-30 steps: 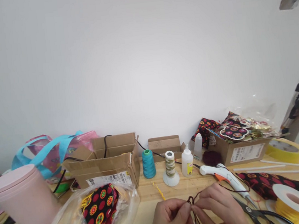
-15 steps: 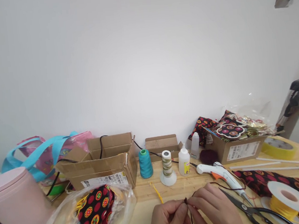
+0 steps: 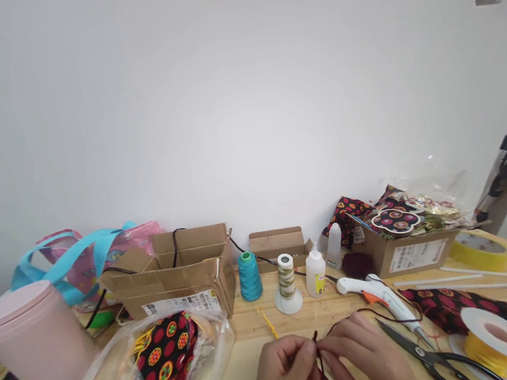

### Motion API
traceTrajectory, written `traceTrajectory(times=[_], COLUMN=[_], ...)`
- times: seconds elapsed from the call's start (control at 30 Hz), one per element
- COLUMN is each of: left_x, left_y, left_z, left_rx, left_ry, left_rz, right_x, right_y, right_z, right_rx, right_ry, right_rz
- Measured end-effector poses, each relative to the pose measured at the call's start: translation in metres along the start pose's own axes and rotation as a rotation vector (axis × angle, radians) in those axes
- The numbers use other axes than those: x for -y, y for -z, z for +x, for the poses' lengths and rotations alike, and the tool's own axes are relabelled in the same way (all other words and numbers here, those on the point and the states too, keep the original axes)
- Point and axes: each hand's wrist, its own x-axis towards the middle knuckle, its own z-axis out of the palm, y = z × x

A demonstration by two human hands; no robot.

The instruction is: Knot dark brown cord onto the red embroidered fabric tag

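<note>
At the bottom middle of the head view, my left hand (image 3: 288, 371) and my right hand (image 3: 366, 356) meet fingertip to fingertip. Both pinch a thin dark red cord (image 3: 319, 358) that stands up in a small loop between them and runs down out of view. A strand of the cord (image 3: 361, 311) also trails right toward the white glue gun (image 3: 377, 295). Black scissors (image 3: 427, 356) lie just right of my right hand.
On the wooden table (image 3: 251, 341) stand a teal thread cone (image 3: 249, 276), a green-white spool (image 3: 287, 283), a glue bottle (image 3: 315, 274), open cardboard boxes (image 3: 181, 276), a pink tub (image 3: 34, 340), bagged patterned fabric (image 3: 166, 353), a yellow cord reel (image 3: 500, 339) and a yellow tape roll (image 3: 480, 251).
The hands stay together on the cord, with its loop now held upright and tighter between the fingertips. The view has shifted slightly.
</note>
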Motion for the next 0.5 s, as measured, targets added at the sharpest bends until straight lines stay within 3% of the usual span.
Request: traceTrajectory(times=[0.13, 0.37, 0.5], left_x=[-0.0007, -0.0027, 0.0001], left_y=[-0.0002, -0.0015, -0.0006], left_z=[-0.0016, -0.0054, -0.0053], left_rx=[0.083, 0.122, 0.142], left_ry=[0.029, 0.119, 0.100], left_rz=[-0.144, -0.148, -0.176], right_x=[0.0022, 0.0006, 0.0034], right_y=[0.0030, 0.0027, 0.0000], right_z=[0.0008, 0.0023, 0.0062], right_rx=[-0.040, 0.099, 0.095], right_ry=[-0.213, -0.472, -0.689], right_rz=[0.217, 0.597, 0.884])
